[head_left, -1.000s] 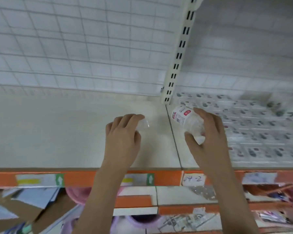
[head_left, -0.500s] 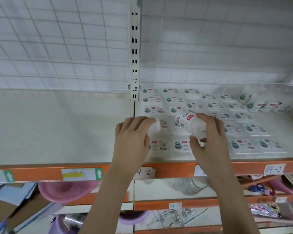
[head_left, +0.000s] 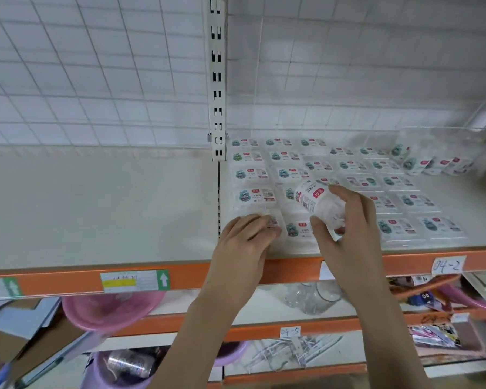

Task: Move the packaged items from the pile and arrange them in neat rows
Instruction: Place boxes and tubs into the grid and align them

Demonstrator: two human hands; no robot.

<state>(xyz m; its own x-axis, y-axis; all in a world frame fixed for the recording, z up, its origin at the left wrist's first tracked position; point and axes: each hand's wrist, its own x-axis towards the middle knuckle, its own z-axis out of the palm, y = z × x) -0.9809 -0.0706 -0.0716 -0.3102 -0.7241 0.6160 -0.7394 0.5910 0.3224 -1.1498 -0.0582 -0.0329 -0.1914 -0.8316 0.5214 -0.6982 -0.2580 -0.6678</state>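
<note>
**Two hands at the rows, one stack raised**

Right hand (head_left: 348,220) up over the shelf (head_left: 96,214), fingers and thumb curled round a stack of packets (head_left: 319,204), held tilted just above the laid-out rows (head_left: 348,181). Left hand (head_left: 244,242) down at the front-left corner of those rows, fingertips curled onto a clear packet (head_left: 270,220) lying flat on the shelf. Loose pile (head_left: 432,161) far back right, well apart from both hands. Pink basin (head_left: 110,307) on the shelf below.
</note>
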